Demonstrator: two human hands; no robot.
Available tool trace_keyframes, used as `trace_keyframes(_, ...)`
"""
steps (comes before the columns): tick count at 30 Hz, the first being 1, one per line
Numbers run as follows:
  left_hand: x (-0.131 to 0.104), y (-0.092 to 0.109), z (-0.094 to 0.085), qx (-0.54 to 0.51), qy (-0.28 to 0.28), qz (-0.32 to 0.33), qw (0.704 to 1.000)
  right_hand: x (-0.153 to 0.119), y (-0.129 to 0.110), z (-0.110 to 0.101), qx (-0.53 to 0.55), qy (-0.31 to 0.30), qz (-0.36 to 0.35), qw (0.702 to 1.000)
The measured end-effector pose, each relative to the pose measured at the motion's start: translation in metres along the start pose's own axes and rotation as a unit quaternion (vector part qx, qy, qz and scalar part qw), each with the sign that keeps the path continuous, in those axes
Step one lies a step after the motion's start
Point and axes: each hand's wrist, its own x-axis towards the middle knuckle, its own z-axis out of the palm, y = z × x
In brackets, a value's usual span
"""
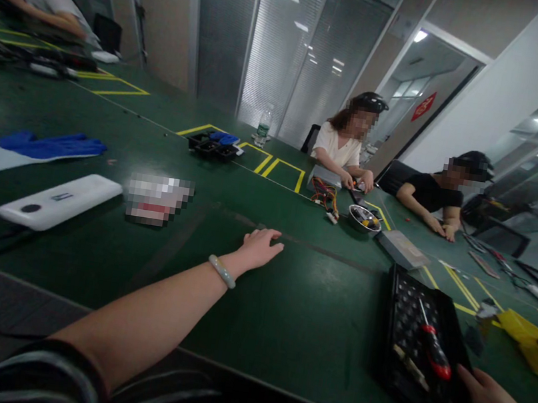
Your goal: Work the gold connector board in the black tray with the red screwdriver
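Hand, left (261,247): open, fingers loosely spread, palm down at green table (318,343); nothing seen in it. Black tray (456,332): rightward, well apart, long axis slanting far-left to near-right; screwdriver (437,351) inside, roughly parallel. Hand, right (494,402): nearer, touching tray's right side; fingers partly hidden, grip indeterminable.
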Motion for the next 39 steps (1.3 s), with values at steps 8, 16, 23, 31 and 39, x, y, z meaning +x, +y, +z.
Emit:
trace_keyframes(8,0.002,-0.001,0.001,-0.031,0.012,0.003,0.999,-0.037,-0.144,0.017,0.074,-0.102,-0.048,0.991)
trace_keyframes(16,-0.001,0.003,-0.002,-0.051,0.029,0.014,0.998,-0.049,-0.259,0.044,0.131,-0.120,-0.154,0.972)
trace_keyframes(23,0.008,-0.004,0.004,-0.024,0.034,-0.016,0.999,-0.043,-0.277,0.051,0.136,-0.093,-0.166,0.972)
trace_keyframes(31,-0.003,0.006,-0.003,0.009,0.083,0.061,0.995,-0.055,-0.255,-0.001,0.147,-0.090,-0.263,0.949)
trace_keyframes(39,-0.029,0.023,-0.019,0.118,-0.128,0.371,0.912,-0.077,-0.247,-0.031,0.098,-0.223,-0.379,0.893)
